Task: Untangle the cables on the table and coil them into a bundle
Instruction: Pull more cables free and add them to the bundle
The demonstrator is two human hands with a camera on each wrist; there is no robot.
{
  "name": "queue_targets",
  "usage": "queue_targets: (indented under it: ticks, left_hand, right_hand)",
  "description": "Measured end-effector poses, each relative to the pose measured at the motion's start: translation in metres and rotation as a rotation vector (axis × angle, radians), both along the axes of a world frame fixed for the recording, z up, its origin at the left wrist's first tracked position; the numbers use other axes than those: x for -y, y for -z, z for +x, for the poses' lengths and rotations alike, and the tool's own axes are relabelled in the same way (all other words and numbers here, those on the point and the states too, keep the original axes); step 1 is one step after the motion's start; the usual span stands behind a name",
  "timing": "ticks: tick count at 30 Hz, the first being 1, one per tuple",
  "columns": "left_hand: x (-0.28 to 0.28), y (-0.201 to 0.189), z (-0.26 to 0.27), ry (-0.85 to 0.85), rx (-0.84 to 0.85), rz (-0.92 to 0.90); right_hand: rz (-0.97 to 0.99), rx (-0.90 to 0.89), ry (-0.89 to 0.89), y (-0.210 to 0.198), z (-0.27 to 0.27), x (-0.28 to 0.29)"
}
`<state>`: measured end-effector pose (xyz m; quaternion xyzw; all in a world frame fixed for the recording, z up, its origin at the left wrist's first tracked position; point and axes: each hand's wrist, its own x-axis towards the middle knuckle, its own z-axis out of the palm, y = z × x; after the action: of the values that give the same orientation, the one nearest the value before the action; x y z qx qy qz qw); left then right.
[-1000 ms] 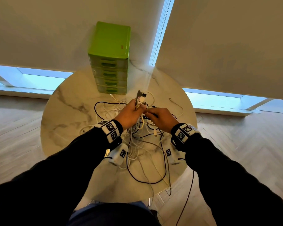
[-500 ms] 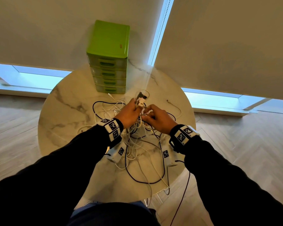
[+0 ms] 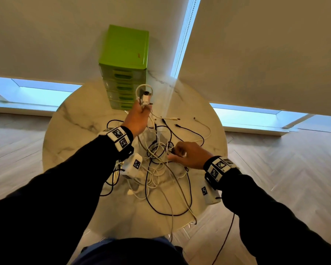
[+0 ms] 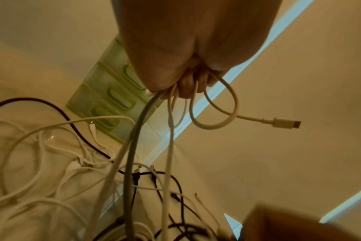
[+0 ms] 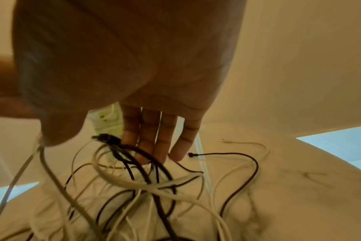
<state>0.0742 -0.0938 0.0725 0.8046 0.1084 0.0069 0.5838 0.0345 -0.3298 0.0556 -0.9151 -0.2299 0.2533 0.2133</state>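
Note:
A tangle of white and black cables (image 3: 157, 175) lies in the middle of the round marble table (image 3: 75, 131). My left hand (image 3: 139, 113) is raised above it, near the green drawers. It grips several white cables (image 4: 169, 130); a short loop and a white USB plug (image 4: 286, 124) stick out past the fist. These strands run taut down into the tangle. My right hand (image 3: 182, 153) is low over the heap, its fingers (image 5: 146, 143) and thumb holding a black cable (image 5: 134, 156) just behind its black plug (image 5: 106, 138).
A green plastic drawer unit (image 3: 125, 64) stands at the table's far edge, against the blinds. Loose cable ends (image 3: 195, 129) lie at the far right of the table. One black lead (image 3: 224, 240) hangs off the near edge to the wooden floor.
My hands have come apart. The left hand rose toward the drawers, pulling white cables up. The right hand dropped back and to the right onto the tangle.

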Motion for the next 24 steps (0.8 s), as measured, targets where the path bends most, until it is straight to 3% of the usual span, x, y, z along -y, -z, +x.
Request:
queue_targets:
  ticks: [3, 6, 8, 10, 12, 17, 20, 24]
  left_hand:
    - [0.006, -0.001, -0.012, 0.095, -0.001, 0.093]
    - [0.015, 0.006, -0.021, 0.158, -0.014, 0.129]
    - [0.022, 0.009, -0.025, 0.23, -0.012, 0.14]
    - [0.03, 0.008, -0.029, 0.33, -0.003, 0.137]
    - [0.038, 0.0, -0.035, 0.43, -0.005, 0.112]
    - [0.05, -0.013, -0.045, 0.511, 0.011, 0.087]
    - [0.053, -0.019, -0.041, 0.425, 0.015, 0.063]
    - [0.069, -0.023, -0.048, 0.582, -0.035, 0.105]
  right_hand:
    - [0.206, 0.222, 0.239, -0.017, 0.012, -0.004]
    - [0.368, 0.421, 0.307, -0.043, 0.023, -0.015]
    - [0.415, 0.324, 0.262, -0.057, 0.023, -0.025]
    - [0.307, 0.106, 0.172, -0.062, 0.019, -0.033]
    - [0.201, 0.002, 0.141, -0.058, 0.008, -0.035]
    - [0.389, -0.121, 0.343, -0.049, -0.019, -0.015]
    - [0.222, -0.086, 0.365, -0.042, -0.026, 0.025]
    - [-0.042, -0.218, 0.377, -0.022, -0.053, 0.088]
